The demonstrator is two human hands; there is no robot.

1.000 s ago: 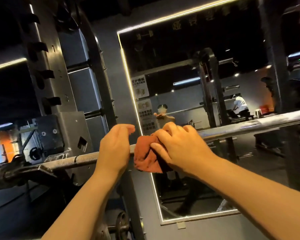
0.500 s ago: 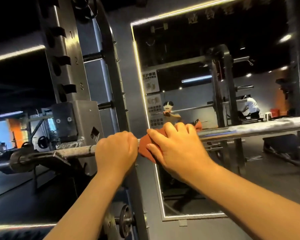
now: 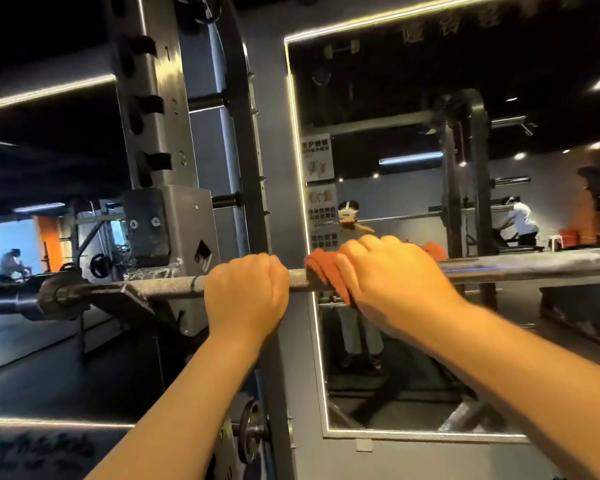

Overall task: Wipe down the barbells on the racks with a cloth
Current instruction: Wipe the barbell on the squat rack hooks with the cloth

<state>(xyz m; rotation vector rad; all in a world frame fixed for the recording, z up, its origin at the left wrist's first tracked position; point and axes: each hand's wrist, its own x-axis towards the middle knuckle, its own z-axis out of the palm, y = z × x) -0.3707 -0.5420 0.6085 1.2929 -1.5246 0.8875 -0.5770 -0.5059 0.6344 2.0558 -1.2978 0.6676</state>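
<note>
A steel barbell (image 3: 520, 266) lies across the rack at chest height, its knurled left part (image 3: 174, 285) resting in the rack's hook. My left hand (image 3: 246, 294) grips the bar with curled fingers, just left of the cloth. An orange cloth (image 3: 321, 271) is wrapped over the bar, and my right hand (image 3: 392, 282) presses down on it with fingers curled round cloth and bar. Most of the cloth is hidden under that hand; a bit shows beyond the knuckles.
The grey rack upright (image 3: 153, 109) with numbered holes stands at the left behind the bar. A big lit-edged wall mirror (image 3: 395, 150) faces me and reflects more racks and people. A small weight plate (image 3: 250, 431) hangs low on the rack. Dark floor lies below.
My left hand has closed fully round the bar. The cloth, loose below the bar a second ago, now sits wrapped over the bar under my right hand, which has shifted slightly right.
</note>
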